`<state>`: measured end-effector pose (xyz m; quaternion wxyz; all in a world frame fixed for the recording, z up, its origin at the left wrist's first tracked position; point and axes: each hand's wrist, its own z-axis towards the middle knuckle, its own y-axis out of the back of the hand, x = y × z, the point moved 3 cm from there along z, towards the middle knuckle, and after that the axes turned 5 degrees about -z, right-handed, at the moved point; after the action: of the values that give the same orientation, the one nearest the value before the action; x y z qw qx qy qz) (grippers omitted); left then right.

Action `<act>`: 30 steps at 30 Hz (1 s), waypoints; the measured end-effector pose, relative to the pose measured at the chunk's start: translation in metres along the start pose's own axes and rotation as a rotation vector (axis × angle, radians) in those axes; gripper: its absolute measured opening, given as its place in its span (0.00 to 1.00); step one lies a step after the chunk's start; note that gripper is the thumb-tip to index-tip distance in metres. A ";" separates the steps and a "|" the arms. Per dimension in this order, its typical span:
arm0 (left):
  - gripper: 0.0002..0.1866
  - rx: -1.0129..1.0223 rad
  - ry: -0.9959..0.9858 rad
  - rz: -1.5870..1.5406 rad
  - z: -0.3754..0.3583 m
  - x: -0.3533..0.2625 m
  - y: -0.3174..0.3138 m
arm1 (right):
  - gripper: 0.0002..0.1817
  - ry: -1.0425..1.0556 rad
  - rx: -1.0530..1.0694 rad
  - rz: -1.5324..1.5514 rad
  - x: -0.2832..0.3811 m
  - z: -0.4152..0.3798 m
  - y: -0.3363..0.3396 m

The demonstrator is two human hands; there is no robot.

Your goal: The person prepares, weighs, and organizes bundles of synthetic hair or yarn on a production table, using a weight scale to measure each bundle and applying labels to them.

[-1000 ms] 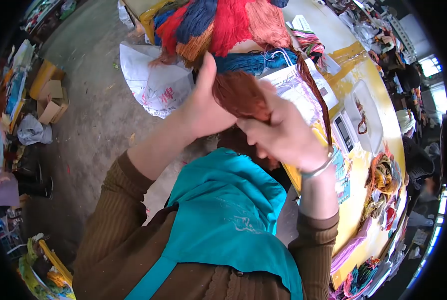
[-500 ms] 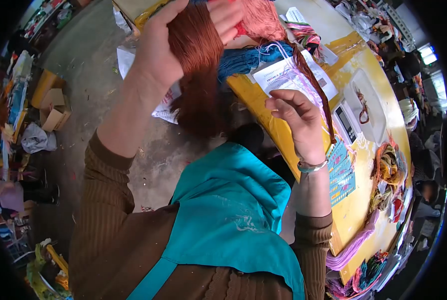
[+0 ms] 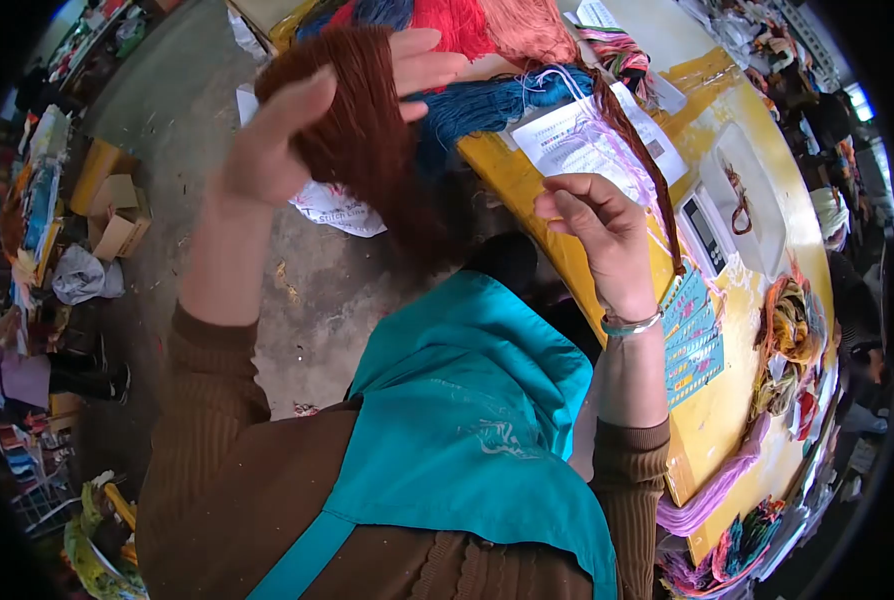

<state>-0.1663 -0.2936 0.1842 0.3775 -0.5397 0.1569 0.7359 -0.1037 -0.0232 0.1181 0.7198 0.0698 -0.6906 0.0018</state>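
At the far left, a grey plastic bag (image 3: 87, 273) and an open cardboard box (image 3: 119, 215) stand on the floor (image 3: 307, 345), well apart from the hands. Next, the left hand (image 3: 267, 150) is raised with its fingers extended and holds a brown skein (image 3: 357, 115); the thumb lies toward one side of it and the fingers project past the other. The skein hangs from this hand, its loose lower end blurred above the floor. Behind it are a red skein (image 3: 454, 28), a blue skein (image 3: 482, 105) and a salmon skein (image 3: 532, 30). Further right, the right hand (image 3: 607, 225) is poised near the edge of the yellow table (image 3: 527, 190), well apart from the brown skein, fingers bent and thumb near the fingertips; whether it pinches a fine thread cannot be told. Beyond it lie a printed sheet (image 3: 547, 133), a teal card (image 3: 695, 345), a digital scale (image 3: 705, 235) and a white tray (image 3: 767, 225)
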 end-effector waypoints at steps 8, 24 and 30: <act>0.33 -0.332 0.385 -0.810 -0.027 0.110 -0.045 | 0.07 -0.137 -0.022 0.017 -0.020 -0.007 -0.022; 0.19 -0.302 0.210 -0.281 -0.002 0.139 -0.104 | 0.04 -0.130 -0.230 0.410 -0.041 -0.040 -0.012; 0.12 -0.274 0.163 0.062 0.005 0.133 -0.106 | 0.03 -0.189 -0.279 0.611 -0.052 -0.043 -0.004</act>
<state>-0.1104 -0.1678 0.0835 0.2633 -0.6388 0.1017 0.7157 -0.0628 -0.0183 0.0642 0.6217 -0.2395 -0.7366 0.1163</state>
